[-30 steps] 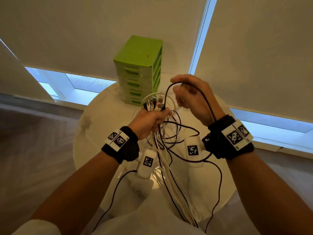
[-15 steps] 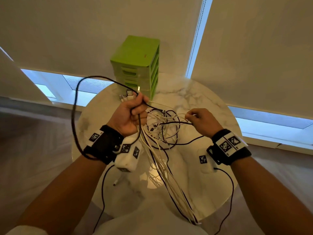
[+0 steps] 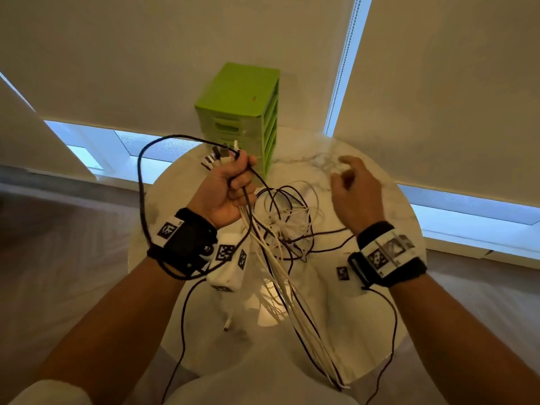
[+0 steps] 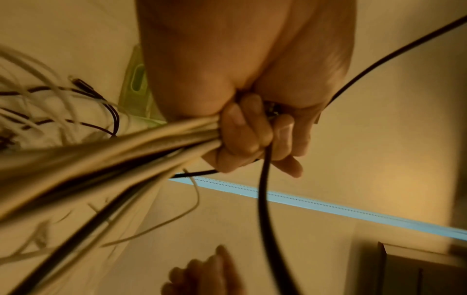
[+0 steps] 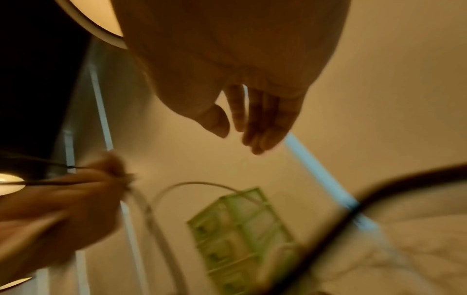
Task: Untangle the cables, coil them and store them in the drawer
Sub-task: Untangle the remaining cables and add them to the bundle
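Observation:
My left hand [image 3: 230,185] [image 4: 252,135] grips a bundle of white and black cables [image 3: 271,258] [image 4: 101,151] near their plug ends [image 3: 222,154], held above the round marble table [image 3: 365,331]. One black cable [image 3: 141,182] loops out to the left and round my left wrist. A tangle of cables [image 3: 286,223] hangs below the fist. My right hand [image 3: 350,185] [image 5: 240,123] hovers to the right of the tangle, blurred, fingers relaxed and holding nothing. The green drawer unit [image 3: 242,112] [image 5: 240,229] stands at the table's far side, drawers closed.
Cable tails [image 3: 327,361] run off the table's near edge toward my lap. Roller blinds [image 3: 438,83] cover the windows behind the table. A thin black wire [image 3: 393,331] hangs from my right wrist band.
My right hand let go of the black cable it pinched and moved up and right, fingers now loose. The left hand still grips the bundle, raised slightly.

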### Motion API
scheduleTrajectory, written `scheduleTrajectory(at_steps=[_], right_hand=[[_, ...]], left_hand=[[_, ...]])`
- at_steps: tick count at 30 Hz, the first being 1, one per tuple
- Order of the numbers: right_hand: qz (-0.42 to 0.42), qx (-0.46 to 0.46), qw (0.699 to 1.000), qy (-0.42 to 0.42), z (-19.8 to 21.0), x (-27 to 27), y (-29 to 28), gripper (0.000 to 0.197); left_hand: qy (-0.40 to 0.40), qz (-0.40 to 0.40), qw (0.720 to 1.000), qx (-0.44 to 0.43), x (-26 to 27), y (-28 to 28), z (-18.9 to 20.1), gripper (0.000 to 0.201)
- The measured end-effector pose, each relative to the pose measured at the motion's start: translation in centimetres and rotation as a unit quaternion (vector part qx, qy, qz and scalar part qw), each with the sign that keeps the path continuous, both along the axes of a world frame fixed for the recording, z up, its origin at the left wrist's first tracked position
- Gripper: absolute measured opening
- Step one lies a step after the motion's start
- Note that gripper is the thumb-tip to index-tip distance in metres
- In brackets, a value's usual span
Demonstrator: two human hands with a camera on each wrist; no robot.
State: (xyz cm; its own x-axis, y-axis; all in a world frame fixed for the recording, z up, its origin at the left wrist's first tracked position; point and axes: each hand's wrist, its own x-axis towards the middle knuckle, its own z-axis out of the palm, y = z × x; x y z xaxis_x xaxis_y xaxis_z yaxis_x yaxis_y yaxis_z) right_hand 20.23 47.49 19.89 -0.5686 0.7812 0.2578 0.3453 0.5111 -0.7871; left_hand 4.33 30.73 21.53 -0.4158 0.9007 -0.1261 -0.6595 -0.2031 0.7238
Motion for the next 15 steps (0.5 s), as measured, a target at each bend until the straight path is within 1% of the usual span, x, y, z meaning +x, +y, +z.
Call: scheduleTrajectory(at_steps=[1,2,3,4,5,6,8,9,12,13,15], right_hand=[[0.054,0.034,0.998,0.027,1.0,-0.3,-2.1,0.022],[0.119,0.052,0.991,0.034,1.4,-0.6,-3.9,0.018],[0.18,0.049,0.982,0.017,1.2,-0.9,-5.3,0.02],[0.219,0.029,0.975,-0.012,0.8,-1.2,-6.2,0.028],[0.232,0.003,0.972,-0.04,0.1,-1.6,-6.4,0.035],[0.228,-0.02,0.972,-0.056,-0.8,-2.1,-6.0,0.036],[0.205,-0.031,0.977,-0.055,-2.2,-2.6,-4.8,0.022],[0.203,-0.03,0.977,-0.053,-2.5,-2.6,-4.1,0.02],[0.197,-0.029,0.978,-0.067,-2.5,-2.4,-2.6,0.027],[0.195,-0.038,0.978,-0.066,-2.0,-2.2,-2.3,0.028],[0.178,-0.075,0.98,-0.039,-0.8,-1.9,-1.5,0.027]], left_hand=[[0.001,-0.005,1.0,-0.005,0.3,0.4,0.2,0.033],[0.002,-0.011,1.0,-0.007,0.5,0.8,0.4,0.034],[0.007,-0.015,1.0,-0.006,0.8,1.1,0.7,0.035],[0.014,-0.021,1.0,-0.002,1.0,1.4,1.0,0.034],[0.024,-0.024,0.999,0.005,1.2,1.6,1.3,0.034],[0.034,-0.028,0.999,0.015,1.4,1.8,1.7,0.033],[0.05,-0.037,0.997,0.037,1.7,2.2,2.4,0.031],[0.057,-0.039,0.997,0.045,1.8,2.4,2.7,0.029],[0.075,-0.032,0.995,0.051,1.6,3.0,3.2,0.028],[0.084,-0.024,0.995,0.04,1.4,3.2,3.0,0.028],[0.112,-0.017,0.994,0.004,1.4,3.3,2.6,0.027]])
